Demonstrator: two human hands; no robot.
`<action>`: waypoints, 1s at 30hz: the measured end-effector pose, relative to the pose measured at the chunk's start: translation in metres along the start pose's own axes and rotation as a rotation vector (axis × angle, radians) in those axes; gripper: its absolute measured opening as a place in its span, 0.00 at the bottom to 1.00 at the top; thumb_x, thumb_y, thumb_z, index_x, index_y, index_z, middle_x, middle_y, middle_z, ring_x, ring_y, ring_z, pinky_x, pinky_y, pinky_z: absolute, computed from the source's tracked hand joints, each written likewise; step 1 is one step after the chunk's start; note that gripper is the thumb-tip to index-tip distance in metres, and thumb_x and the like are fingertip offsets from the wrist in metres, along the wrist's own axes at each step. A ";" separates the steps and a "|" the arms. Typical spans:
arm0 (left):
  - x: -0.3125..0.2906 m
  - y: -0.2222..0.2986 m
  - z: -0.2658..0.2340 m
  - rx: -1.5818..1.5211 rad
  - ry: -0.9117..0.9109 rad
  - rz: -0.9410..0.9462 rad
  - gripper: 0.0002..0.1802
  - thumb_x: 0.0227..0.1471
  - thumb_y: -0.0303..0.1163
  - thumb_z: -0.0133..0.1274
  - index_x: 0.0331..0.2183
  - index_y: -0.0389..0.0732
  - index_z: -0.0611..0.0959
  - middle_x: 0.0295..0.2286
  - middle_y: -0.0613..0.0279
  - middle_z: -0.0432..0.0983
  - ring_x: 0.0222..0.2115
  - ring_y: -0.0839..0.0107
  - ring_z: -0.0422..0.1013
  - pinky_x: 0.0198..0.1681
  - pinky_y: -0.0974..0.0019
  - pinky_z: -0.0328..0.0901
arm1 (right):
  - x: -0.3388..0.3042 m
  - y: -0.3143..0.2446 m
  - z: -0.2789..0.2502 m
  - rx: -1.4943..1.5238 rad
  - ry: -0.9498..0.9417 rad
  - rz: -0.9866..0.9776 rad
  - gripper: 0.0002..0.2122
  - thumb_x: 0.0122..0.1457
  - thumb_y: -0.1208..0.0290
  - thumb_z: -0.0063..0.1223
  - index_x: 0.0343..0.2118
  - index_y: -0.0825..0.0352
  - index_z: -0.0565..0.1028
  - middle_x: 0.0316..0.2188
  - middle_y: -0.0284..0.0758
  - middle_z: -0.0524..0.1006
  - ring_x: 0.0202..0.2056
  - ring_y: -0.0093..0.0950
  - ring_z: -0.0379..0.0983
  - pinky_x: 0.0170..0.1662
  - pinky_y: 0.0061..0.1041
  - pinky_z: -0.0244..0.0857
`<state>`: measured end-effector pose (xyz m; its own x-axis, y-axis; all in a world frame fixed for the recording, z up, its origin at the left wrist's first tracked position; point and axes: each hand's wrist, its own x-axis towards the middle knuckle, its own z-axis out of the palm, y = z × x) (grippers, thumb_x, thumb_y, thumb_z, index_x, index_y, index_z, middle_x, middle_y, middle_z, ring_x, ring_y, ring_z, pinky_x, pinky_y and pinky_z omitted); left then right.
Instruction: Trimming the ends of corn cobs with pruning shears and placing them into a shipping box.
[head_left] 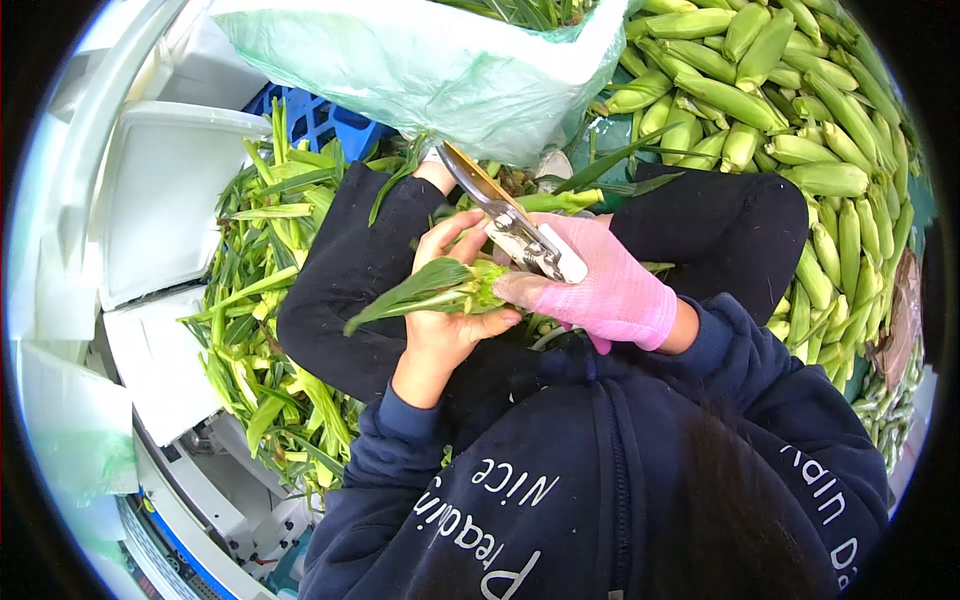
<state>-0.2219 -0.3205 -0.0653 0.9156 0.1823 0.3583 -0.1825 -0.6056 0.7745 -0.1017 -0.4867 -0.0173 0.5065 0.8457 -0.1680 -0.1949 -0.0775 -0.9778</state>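
My left hand [440, 335] is bare and closed around an ear of corn [478, 288], with green husk leaves pointing out to the left. My right hand [605, 280] wears a pink glove. It grips a knife [515, 235] whose long blade slants up and to the left, with a white part by the palm. The gloved thumb rests against the pale green end of the ear. Both hands are close together above my lap, and the fingers behind the ear are partly hidden.
A big heap of corn in green husks [750, 85] lies at the right. Stripped husks [265, 290] pile up at the left. A pale green plastic bag [420, 85] stands ahead, beside a blue crate [320, 120]. White foam boxes [175, 200] line the left side.
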 end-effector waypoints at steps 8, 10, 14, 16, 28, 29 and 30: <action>0.008 0.016 0.036 -0.065 0.279 -0.134 0.21 0.57 0.38 0.51 0.47 0.33 0.76 0.42 0.51 0.72 0.41 0.61 0.72 0.48 0.61 0.64 | -0.001 0.027 0.012 0.191 0.105 0.090 0.13 0.56 0.71 0.53 0.44 0.66 0.71 0.23 0.27 0.72 0.17 0.14 0.65 0.18 0.14 0.60; 0.018 0.018 0.038 -0.009 0.310 -0.183 0.10 0.59 0.28 0.45 0.39 0.32 0.77 0.37 0.52 0.73 0.40 0.62 0.72 0.47 0.61 0.64 | -0.005 0.032 0.008 0.200 0.122 0.136 0.13 0.56 0.71 0.53 0.45 0.66 0.70 0.23 0.27 0.71 0.18 0.14 0.65 0.19 0.14 0.61; 0.028 -0.026 -0.006 0.292 0.235 -0.467 0.05 0.54 0.22 0.47 0.32 0.32 0.76 0.27 0.49 0.75 0.25 0.58 0.74 0.32 0.59 0.67 | -0.029 0.026 -0.027 0.228 0.210 0.211 0.14 0.57 0.73 0.51 0.47 0.68 0.69 0.28 0.29 0.71 0.22 0.17 0.67 0.22 0.18 0.66; 0.027 -0.056 -0.026 0.706 -0.172 -0.610 0.14 0.52 0.32 0.54 0.38 0.32 0.79 0.34 0.43 0.76 0.35 0.55 0.75 0.38 0.58 0.69 | -0.042 0.012 -0.041 0.365 0.307 0.217 0.15 0.57 0.74 0.50 0.48 0.69 0.68 0.34 0.32 0.70 0.26 0.21 0.69 0.24 0.20 0.70; 0.053 0.083 0.053 0.249 -0.047 -0.306 0.15 0.49 0.34 0.60 0.22 0.37 0.72 0.22 0.56 0.71 0.20 0.60 0.69 0.26 0.61 0.64 | -0.035 0.035 -0.025 0.024 0.566 -0.171 0.14 0.53 0.79 0.52 0.44 0.69 0.71 0.34 0.31 0.73 0.34 0.20 0.69 0.40 0.21 0.65; 0.052 0.078 0.060 0.245 -0.049 -0.294 0.14 0.50 0.33 0.59 0.23 0.37 0.71 0.21 0.57 0.70 0.19 0.60 0.68 0.25 0.62 0.64 | -0.034 0.033 -0.024 0.039 0.559 -0.178 0.14 0.53 0.79 0.52 0.44 0.69 0.71 0.34 0.31 0.73 0.34 0.20 0.69 0.40 0.21 0.65; 0.051 0.070 0.061 0.262 -0.049 -0.293 0.14 0.50 0.33 0.59 0.23 0.37 0.71 0.21 0.57 0.70 0.19 0.60 0.68 0.25 0.62 0.64 | -0.035 0.027 -0.025 0.074 0.522 -0.118 0.14 0.53 0.79 0.52 0.44 0.69 0.71 0.35 0.31 0.73 0.35 0.20 0.69 0.41 0.21 0.65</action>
<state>-0.1662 -0.4006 -0.0243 0.9326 0.3432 0.1114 0.1810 -0.7120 0.6784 -0.1030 -0.5314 -0.0406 0.8748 0.4704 -0.1162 -0.1608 0.0556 -0.9854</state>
